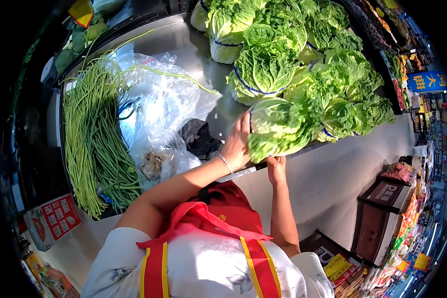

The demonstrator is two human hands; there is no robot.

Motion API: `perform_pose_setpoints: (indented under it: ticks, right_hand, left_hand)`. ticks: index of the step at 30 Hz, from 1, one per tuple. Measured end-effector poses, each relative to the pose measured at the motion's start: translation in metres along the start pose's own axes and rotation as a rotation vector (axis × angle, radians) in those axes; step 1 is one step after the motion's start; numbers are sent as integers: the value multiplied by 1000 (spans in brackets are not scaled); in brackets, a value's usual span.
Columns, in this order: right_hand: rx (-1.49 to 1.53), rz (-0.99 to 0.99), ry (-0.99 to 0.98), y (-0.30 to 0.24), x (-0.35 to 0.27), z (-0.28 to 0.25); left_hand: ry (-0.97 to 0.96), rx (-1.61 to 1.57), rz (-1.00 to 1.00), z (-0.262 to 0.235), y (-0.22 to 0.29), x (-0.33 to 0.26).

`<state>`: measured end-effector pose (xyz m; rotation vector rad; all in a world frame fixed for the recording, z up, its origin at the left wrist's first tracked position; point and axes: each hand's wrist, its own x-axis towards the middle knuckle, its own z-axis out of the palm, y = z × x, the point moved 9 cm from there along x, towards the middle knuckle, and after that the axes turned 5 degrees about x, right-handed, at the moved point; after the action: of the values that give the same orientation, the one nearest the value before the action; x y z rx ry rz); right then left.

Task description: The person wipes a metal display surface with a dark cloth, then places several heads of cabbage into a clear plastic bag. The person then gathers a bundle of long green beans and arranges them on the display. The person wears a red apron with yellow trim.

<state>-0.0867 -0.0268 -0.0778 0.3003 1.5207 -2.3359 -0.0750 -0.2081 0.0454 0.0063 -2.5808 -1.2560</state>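
A napa cabbage (277, 124) lies on its side at the near edge of the cabbage pile, its leaves slightly blurred. My left hand (237, 141) grips its pale base end, with the fingertips up against a blue band. Under the near side of the same cabbage is my right hand (276, 169), its fingers curled up to the leaves and partly hidden by them. Just beyond, another napa cabbage (265, 72) with a blue band around it rests in the pile. Left of my left hand sits a crumpled black plastic bag (199, 138).
Long green beans (97, 134) are heaped at the left of the metal counter (188, 37). Beside them lies a clear plastic bag (156, 94). Brown boxes (382, 198) stand on the floor to the right, and a red and white carton (54, 221) is at the lower left.
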Motion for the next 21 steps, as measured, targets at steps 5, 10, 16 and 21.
perform_pose_setpoints:
  ticks: [5,10,16,21]
  right_hand:
    - [-146,56,-72,-7,13,-4]
    - [-241,14,-39,-14,4,-9]
    - [-138,-35,16,-20,-7,5]
    - [-270,-120,248,8,-45,-23]
  left_hand:
    - [-50,123,13,8,-10,3]
    - [-177,-107,-35,-2,-32,4]
    - [-284,141,4,-27,-87,-28]
    - [-462,545,73,-36,-70,-72]
